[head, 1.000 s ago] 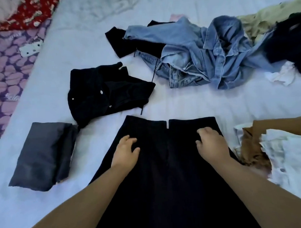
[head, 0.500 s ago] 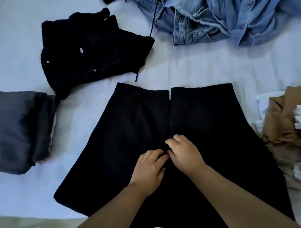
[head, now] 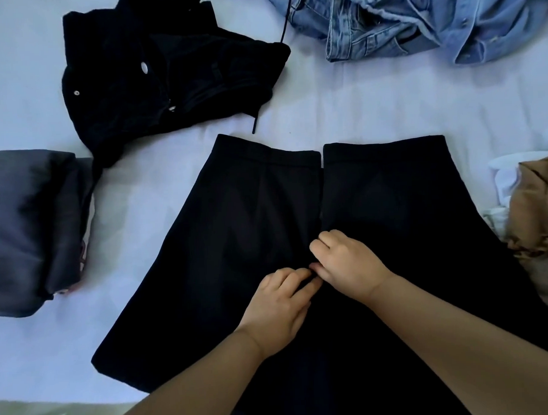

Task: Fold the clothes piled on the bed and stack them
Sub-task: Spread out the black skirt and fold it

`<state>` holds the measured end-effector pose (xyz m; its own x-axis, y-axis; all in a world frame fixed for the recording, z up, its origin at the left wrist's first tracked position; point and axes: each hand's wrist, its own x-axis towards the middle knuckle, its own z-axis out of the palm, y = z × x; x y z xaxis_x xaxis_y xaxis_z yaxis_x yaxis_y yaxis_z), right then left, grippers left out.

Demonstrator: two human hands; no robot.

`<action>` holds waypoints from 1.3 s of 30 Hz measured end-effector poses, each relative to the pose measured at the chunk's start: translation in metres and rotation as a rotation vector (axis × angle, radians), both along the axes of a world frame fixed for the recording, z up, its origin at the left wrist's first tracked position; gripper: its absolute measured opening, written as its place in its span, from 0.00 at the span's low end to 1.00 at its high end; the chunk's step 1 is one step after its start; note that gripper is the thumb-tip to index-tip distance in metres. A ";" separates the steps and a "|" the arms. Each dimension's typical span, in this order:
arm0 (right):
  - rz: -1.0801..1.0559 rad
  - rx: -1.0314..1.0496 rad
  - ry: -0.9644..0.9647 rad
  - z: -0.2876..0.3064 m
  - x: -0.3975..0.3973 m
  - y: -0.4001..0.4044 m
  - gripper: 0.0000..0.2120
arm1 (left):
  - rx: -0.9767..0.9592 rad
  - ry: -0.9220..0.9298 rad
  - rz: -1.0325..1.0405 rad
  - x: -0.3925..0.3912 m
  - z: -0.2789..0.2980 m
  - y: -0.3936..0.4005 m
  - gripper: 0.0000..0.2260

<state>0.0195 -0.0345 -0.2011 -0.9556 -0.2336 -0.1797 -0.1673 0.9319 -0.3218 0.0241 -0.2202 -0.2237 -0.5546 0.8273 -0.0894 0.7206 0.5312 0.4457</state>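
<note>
Both hands meet at centre seam of black skirt (head: 252,239). Right hand (head: 349,266) and left hand (head: 279,309) pinch cloth there, fingers curled. Fabric looks soft, light, limp; better held at waistband corners beyond grip. Skirt flat on bed (head: 356,105), plain, dark, flaring toward person.

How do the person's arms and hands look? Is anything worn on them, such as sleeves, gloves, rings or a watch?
Both forearms are bare: no sleeves reach into view. The left hand and the right hand wear no gloves. No ring, watch or bracelet shows on the fingers or wrists that can be seen. The upper arms are out of frame.
</note>
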 end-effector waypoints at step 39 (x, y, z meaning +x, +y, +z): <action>-0.256 -0.113 0.001 -0.013 0.008 -0.004 0.15 | -0.050 -0.005 -0.069 -0.001 -0.006 -0.004 0.23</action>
